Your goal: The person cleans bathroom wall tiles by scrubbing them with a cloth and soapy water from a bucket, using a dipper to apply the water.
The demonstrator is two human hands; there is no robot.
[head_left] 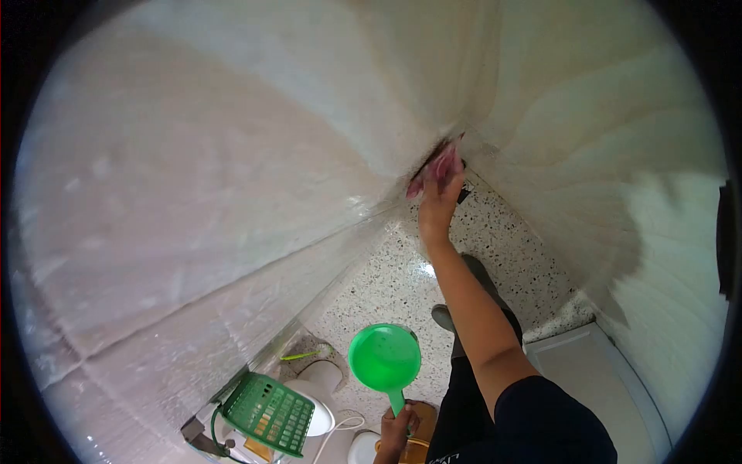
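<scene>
My right hand [439,213] is stretched out toward the tiled wall near the corner, its fingers closed on a crumpled pink cloth [440,166]. The cloth lies against the wall, beside a dark edge just behind it. Low in the view, my left hand [398,429] grips the handle of a green plastic dipper [384,357]. The dipper's bowl faces up, and I cannot make out whether any water is in it.
A green plastic basket [267,414] hangs at the lower left wall, above a white toilet [318,414]. Speckled floor [363,298] runs between the walls [232,155]. A white raised panel [595,371] stands at right, near my boots [444,317].
</scene>
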